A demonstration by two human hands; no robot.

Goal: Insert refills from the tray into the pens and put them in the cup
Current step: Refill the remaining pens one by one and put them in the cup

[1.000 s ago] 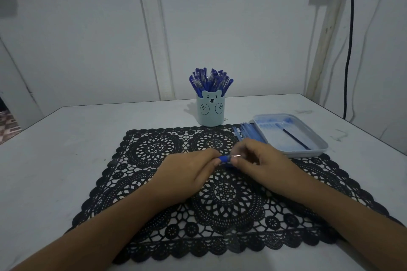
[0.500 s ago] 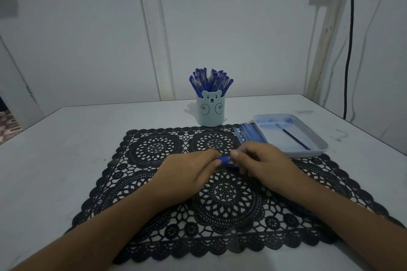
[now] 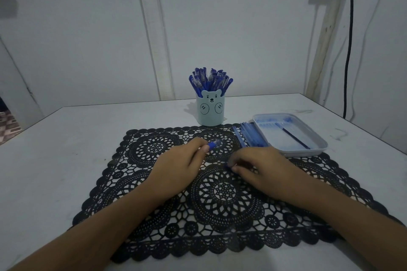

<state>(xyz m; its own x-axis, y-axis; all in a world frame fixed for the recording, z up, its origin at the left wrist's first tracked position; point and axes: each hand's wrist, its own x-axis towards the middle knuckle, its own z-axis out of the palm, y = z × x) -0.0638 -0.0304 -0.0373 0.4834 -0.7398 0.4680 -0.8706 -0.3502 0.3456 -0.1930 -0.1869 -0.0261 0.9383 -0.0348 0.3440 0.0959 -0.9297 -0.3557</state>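
The bear-faced cup [image 3: 210,114] stands upright at the far edge of the black lace mat [image 3: 220,200], crammed with blue pens [image 3: 209,81]; the pale tray [image 3: 304,153] to its right holds a single dark refill [image 3: 295,138] lying diagonally (blue smears mark its floor); a bundle of pale blue tubes [image 3: 250,137] lies on the mat just beside the tray's left wall. The left hand [image 3: 176,169] pinches a pen [image 3: 214,144] low over the mat, its blue grip and clear tip pointing away from the person; the right hand [image 3: 262,168] curls its fingertips round a small blue piece [image 3: 228,166], too blurred to name.
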